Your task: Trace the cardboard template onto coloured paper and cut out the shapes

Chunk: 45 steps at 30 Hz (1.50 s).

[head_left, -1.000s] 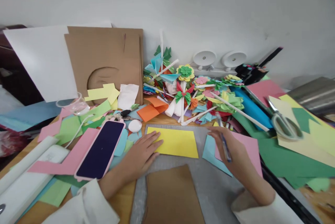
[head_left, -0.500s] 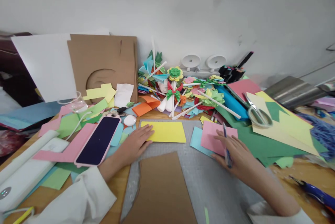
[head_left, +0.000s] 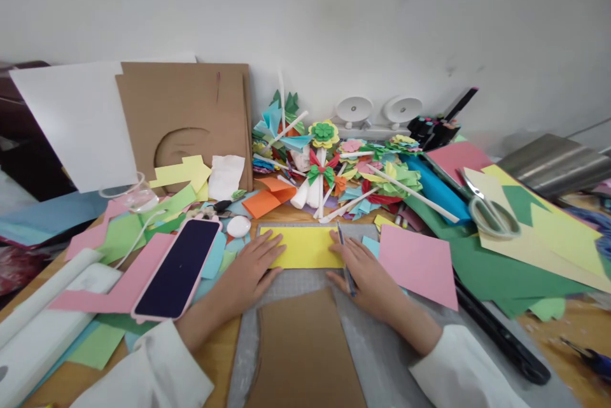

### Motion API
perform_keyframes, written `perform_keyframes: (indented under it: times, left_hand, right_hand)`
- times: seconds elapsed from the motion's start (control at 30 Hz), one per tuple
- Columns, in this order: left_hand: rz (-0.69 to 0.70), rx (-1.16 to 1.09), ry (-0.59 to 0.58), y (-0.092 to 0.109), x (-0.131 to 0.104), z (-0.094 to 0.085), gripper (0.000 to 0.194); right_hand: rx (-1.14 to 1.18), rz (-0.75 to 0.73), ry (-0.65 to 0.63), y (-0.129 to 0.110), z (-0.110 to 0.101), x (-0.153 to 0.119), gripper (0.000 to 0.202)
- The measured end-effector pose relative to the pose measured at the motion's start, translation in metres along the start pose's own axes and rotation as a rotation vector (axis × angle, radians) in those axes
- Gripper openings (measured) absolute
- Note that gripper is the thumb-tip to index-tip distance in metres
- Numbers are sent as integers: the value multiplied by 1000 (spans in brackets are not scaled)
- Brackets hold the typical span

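My left hand (head_left: 255, 267) lies flat with fingers stretched over the left end of a yellow paper strip (head_left: 308, 247). At the strip's right end is my right hand (head_left: 365, 271), its fingertips touching the paper while a pen (head_left: 347, 268) is held between its fingers. Under the strip lies a grey cutting mat (head_left: 291, 284). Closer to me, a brown cardboard piece (head_left: 305, 351) rests on the mat. Just right of my right hand, a pink paper square (head_left: 420, 261) partly covers a light blue sheet (head_left: 371, 246).
A phone (head_left: 179, 268) lies among paper scraps on the left. Paper flowers (head_left: 323, 134) crowd the back by the wall. Scissors (head_left: 491, 211) rest on coloured sheets at right, near a long black tool (head_left: 506, 335). Cardboard sheets (head_left: 191, 115) lean on the wall.
My right hand has moved left, from the pink paper to the yellow strip's right end, still with the pen. The black tool has come into sight. My left hand stays on the strip.
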<state>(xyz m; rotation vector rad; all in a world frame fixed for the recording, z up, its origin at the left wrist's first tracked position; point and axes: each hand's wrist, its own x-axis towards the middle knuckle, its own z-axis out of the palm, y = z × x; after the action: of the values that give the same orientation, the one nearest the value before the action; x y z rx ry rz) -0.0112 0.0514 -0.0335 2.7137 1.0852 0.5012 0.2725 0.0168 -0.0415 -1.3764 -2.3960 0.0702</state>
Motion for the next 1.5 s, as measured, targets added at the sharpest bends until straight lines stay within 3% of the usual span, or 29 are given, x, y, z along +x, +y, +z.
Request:
perform_keyframes:
  times: [0.8, 0.97, 1.07, 1.13, 1.2, 1.33, 1.43, 1.5]
  left_hand:
    - [65, 57, 95, 0, -3, 2, 31]
    - [175, 116, 112, 4, -3, -4, 29]
    - [175, 107, 189, 9, -5, -12, 31]
    - [88, -10, 298, 11, -6, -17, 30]
    - [-64, -238, 397, 13, -7, -22, 29]
    - [-374, -788, 382, 18, -5, -26, 14]
    - [-398, -1012, 313, 23, -3, -25, 11]
    - [-300, -934, 296, 23, -2, -24, 10]
  right_hand:
    - [-24, -36, 74, 4, 5, -1, 23]
    - [-21, -138, 199, 0, -7, 2, 12]
    - [96, -287, 263, -8, -23, -1, 12]
    - [222, -362, 238, -13, -34, -7, 20]
    - [359, -322, 253, -19, -41, -13, 39]
    - [477, -159, 314, -29, -39, -11, 49]
    - [330, -291, 172, -39, -32, 6, 40]
    - [242, -429, 120, -44, -29, 20, 34]
